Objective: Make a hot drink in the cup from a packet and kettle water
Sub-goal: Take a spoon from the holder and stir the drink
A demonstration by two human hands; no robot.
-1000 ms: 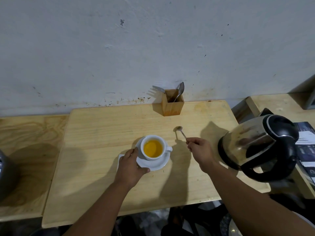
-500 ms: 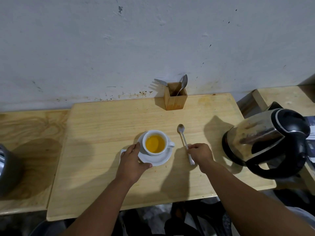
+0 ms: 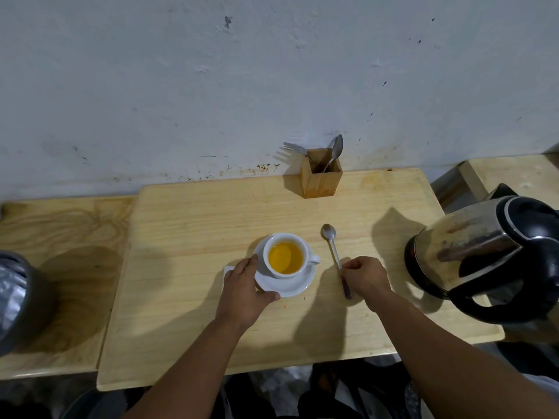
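A white cup (image 3: 286,257) with yellow-orange liquid stands on a white saucer (image 3: 298,287) in the middle of the wooden table (image 3: 196,231). My left hand (image 3: 245,285) grips the saucer's left rim, thumb on its front edge. Under that hand, a white corner (image 3: 228,270) of something flat peeks out; I cannot tell whether it is the packet. A metal spoon (image 3: 332,243) lies flat on the table right of the cup, bowl pointing away. My right hand (image 3: 367,276) pinches its handle. The steel kettle (image 3: 484,252) with a black handle stands at the right.
A wooden holder (image 3: 322,182) with a spoon and a fork stands against the wall behind the cup. A grey round container (image 3: 15,297) sits on the lower table at far left. The table's front edge runs close to my arms.
My right hand has brought the spoon down from the air and laid it flat on the table beside the cup. My left hand has stayed on the saucer.
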